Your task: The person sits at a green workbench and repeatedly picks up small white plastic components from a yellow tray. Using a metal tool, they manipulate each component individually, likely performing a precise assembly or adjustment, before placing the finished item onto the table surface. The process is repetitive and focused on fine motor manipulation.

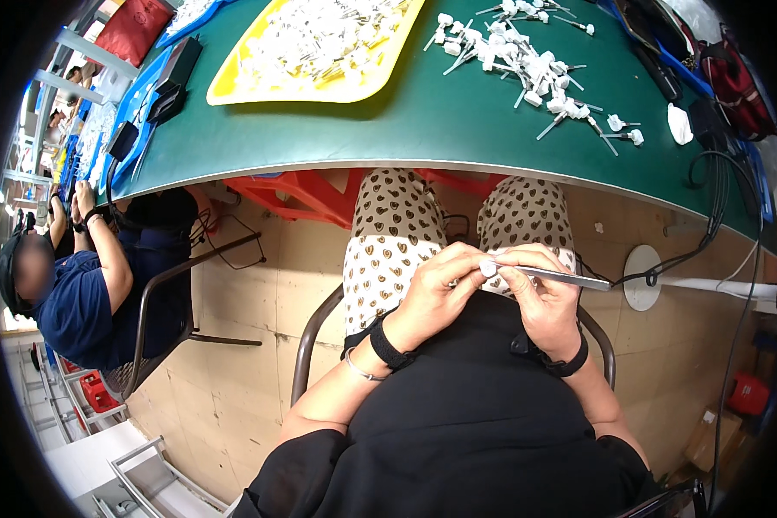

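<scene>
Above my lap, my left hand [433, 292] pinches a small round white plastic piece [488, 268] between thumb and fingers. My right hand [546, 304] is closed around a slim flat metal tool [570, 277] whose far end sticks out to the right; its exact kind cannot be made out. The tool's other end is hidden by my fingers, close to the white piece. Beyond my knees, on the green table [276, 134], lies a loose heap of white plastic parts with thin tubes [535, 69].
A yellow tray [298, 97] full of similar white parts stands on the table. Black cables [718, 203] hang off its right edge, beside a crumpled white item [679, 124] and a dark red bag [734, 86]. To the left, a co-worker [86, 285] sits on a chair.
</scene>
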`<state>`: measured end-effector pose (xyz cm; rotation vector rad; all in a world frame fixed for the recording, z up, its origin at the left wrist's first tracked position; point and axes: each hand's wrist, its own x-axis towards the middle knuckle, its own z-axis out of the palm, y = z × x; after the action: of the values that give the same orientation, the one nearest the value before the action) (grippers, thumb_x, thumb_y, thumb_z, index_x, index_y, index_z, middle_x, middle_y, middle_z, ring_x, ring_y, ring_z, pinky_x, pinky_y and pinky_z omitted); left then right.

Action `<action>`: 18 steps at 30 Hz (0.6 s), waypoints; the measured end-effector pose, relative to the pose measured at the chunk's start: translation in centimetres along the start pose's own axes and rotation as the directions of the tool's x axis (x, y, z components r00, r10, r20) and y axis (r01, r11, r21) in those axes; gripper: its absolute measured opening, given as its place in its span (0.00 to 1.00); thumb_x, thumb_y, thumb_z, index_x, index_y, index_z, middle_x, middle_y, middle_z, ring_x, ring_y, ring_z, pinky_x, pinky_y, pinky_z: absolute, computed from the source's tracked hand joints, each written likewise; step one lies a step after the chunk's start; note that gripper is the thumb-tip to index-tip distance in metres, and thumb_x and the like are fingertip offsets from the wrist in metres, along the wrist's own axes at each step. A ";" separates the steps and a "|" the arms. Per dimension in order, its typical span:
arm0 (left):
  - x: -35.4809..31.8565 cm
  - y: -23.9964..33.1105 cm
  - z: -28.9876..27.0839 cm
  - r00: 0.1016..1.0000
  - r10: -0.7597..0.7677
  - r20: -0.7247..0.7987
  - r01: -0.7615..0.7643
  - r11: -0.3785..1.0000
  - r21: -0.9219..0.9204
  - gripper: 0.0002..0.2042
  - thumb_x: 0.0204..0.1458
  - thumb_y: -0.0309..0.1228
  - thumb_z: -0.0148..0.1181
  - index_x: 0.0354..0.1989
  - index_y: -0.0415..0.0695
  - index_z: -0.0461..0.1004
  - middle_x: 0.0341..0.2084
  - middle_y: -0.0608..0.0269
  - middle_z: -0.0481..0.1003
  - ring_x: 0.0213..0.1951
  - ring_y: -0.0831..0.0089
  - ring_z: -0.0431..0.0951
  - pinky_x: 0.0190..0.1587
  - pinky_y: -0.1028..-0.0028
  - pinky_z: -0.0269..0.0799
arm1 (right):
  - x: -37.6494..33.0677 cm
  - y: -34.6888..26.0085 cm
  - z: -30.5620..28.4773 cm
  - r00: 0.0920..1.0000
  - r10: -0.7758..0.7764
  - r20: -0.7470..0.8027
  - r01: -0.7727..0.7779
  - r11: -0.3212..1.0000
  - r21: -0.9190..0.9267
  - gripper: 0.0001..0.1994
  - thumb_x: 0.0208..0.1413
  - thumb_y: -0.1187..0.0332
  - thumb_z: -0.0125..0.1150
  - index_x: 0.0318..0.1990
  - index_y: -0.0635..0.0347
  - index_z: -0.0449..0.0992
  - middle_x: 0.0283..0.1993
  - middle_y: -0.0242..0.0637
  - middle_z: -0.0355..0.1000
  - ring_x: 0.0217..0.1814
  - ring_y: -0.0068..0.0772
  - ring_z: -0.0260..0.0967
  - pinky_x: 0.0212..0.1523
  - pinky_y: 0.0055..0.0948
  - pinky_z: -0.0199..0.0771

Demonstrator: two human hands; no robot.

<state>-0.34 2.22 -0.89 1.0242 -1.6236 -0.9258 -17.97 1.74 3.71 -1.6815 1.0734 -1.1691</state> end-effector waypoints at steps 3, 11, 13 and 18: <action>0.1 0.2 0.0 1.000 0.001 0.009 -0.001 1.000 0.012 0.09 0.54 0.17 0.64 0.43 0.37 0.80 0.37 0.56 0.79 0.38 0.64 0.81 0.40 0.71 0.76 | 0.0 0.0 0.1 1.000 0.028 -0.007 -0.028 0.999 0.025 0.06 0.60 0.78 0.63 0.43 0.66 0.81 0.40 0.39 0.77 0.39 0.28 0.76 0.39 0.25 0.77; 0.1 0.2 -0.1 1.000 -0.013 0.020 0.013 1.000 0.010 0.09 0.54 0.17 0.64 0.43 0.37 0.80 0.36 0.56 0.79 0.38 0.64 0.81 0.40 0.72 0.77 | -0.1 0.5 0.2 0.998 0.059 -0.022 -0.058 0.997 0.052 0.05 0.60 0.78 0.63 0.43 0.66 0.81 0.40 0.39 0.77 0.39 0.27 0.75 0.39 0.26 0.77; 0.0 0.1 0.0 1.000 -0.012 0.020 0.012 1.000 0.004 0.09 0.54 0.17 0.64 0.43 0.37 0.80 0.36 0.56 0.79 0.38 0.64 0.81 0.40 0.72 0.77 | -0.1 0.4 0.1 0.997 0.069 -0.020 -0.068 0.996 0.054 0.05 0.60 0.78 0.63 0.42 0.66 0.81 0.40 0.39 0.77 0.39 0.27 0.75 0.39 0.26 0.77; 0.0 0.0 0.0 0.999 -0.036 0.013 0.036 0.999 -0.001 0.08 0.54 0.21 0.66 0.42 0.37 0.81 0.36 0.56 0.81 0.38 0.62 0.80 0.41 0.69 0.76 | -0.1 0.6 0.1 0.997 0.071 -0.023 -0.070 0.996 0.058 0.05 0.60 0.78 0.63 0.42 0.66 0.81 0.40 0.39 0.77 0.38 0.27 0.75 0.38 0.26 0.77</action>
<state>-0.37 2.24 -0.87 1.0515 -1.6196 -0.9589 -17.99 1.67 3.04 -1.5762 1.0959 -1.1677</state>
